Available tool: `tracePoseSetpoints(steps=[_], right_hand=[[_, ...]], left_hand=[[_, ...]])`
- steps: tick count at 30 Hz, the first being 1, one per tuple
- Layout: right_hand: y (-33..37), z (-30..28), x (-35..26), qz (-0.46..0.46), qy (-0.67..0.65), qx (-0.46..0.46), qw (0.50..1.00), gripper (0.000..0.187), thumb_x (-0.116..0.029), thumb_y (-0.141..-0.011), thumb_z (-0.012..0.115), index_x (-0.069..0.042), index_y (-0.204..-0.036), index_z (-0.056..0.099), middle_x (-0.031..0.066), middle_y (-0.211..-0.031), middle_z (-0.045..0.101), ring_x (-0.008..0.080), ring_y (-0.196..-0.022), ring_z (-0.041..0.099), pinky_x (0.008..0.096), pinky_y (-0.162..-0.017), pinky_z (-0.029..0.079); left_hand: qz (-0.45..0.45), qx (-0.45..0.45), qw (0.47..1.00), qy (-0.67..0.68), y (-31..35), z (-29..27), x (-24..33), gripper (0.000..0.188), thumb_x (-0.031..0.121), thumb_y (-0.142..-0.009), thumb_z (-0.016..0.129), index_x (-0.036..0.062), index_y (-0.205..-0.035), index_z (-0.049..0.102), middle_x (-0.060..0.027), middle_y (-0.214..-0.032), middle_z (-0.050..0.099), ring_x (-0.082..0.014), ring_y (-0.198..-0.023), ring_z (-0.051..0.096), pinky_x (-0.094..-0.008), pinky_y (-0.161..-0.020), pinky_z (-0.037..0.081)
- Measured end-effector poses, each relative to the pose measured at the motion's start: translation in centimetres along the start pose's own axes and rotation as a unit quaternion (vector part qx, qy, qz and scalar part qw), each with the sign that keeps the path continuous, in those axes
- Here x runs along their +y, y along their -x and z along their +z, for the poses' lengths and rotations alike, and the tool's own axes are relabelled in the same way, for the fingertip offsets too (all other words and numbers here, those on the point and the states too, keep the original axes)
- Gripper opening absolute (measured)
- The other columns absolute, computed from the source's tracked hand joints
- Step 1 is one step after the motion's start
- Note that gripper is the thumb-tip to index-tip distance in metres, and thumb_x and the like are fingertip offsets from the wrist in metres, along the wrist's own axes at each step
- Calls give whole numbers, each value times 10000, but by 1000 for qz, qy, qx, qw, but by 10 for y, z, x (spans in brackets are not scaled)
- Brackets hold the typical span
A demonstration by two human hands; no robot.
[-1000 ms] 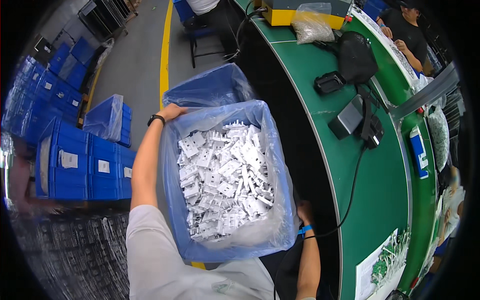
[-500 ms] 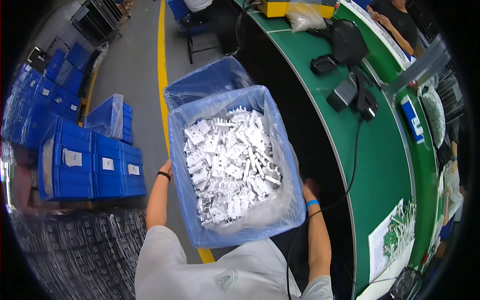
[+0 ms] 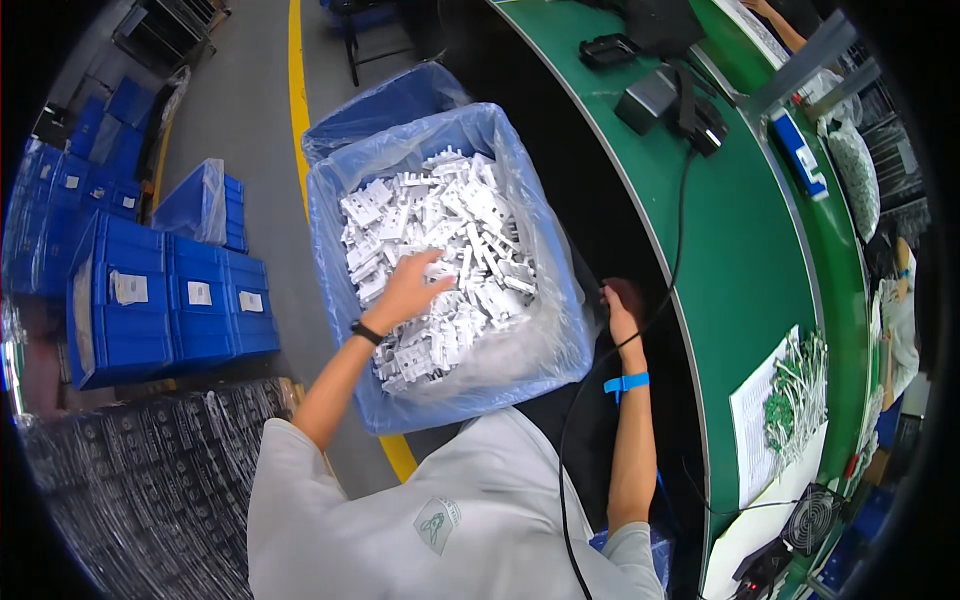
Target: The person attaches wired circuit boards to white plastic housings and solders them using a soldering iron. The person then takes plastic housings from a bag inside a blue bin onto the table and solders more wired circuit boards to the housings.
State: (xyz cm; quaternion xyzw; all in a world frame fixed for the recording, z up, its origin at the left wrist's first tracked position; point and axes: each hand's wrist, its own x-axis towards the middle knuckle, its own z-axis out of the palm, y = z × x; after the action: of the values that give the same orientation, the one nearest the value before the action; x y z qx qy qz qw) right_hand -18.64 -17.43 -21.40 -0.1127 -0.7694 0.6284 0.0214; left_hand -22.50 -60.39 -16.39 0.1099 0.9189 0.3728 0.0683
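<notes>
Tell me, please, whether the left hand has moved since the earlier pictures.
Yes. Judged against the yellow line on the floor, the left hand has moved right, from the left side of the bin to over the white parts.

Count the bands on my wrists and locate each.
2: a black band behind your left hand, which is over the white parts, and a blue band behind your right hand, beside the blue bin. None looks hidden.

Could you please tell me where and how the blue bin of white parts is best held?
The blue bin is probably best held by both long rims, left hand from the left, right hand from the right: those walls stand opposite, flanking the heap of white parts. Grip firmly, since the liner drapes over the rim.
</notes>
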Motion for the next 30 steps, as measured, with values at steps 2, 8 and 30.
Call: tracePoseSetpoints(steps=[2, 8, 30], right_hand=[[29, 3, -29, 95, -72, -55, 991, 258, -223, -1034, 556, -24, -1163, 659, 52, -945, 693, 107, -769, 623, 251, -663, 477], [135, -9, -60, -41, -36, 276, 960, 69, -90, -1015, 537, -54, -960, 555, -11, -805, 507, 77, -719, 463, 232, -645, 401], [39, 110, -137, -236, 408, -275, 838, 285, -187, -874, 662, -9, -1089, 603, 215, -1166, 642, 403, -1071, 631, 476, -836, 541]], left_hand=[[8, 42, 993, -112, 4, 51, 2, 811, 492, -839, 772, -2, -1416, 486, -268, -1415, 496, -418, -1341, 413, -499, -1103, 363], [-83, 114, 975, -171, 0, 94, 41, 980, 494, -713, 814, 27, -1468, 400, -221, -1488, 403, -417, -1320, 379, -550, -1072, 329], [-135, 113, 946, -271, -1, 98, 78, 883, 418, -609, 902, -3, -1282, 515, -147, -1195, 549, -346, -1190, 489, -542, -860, 458]])
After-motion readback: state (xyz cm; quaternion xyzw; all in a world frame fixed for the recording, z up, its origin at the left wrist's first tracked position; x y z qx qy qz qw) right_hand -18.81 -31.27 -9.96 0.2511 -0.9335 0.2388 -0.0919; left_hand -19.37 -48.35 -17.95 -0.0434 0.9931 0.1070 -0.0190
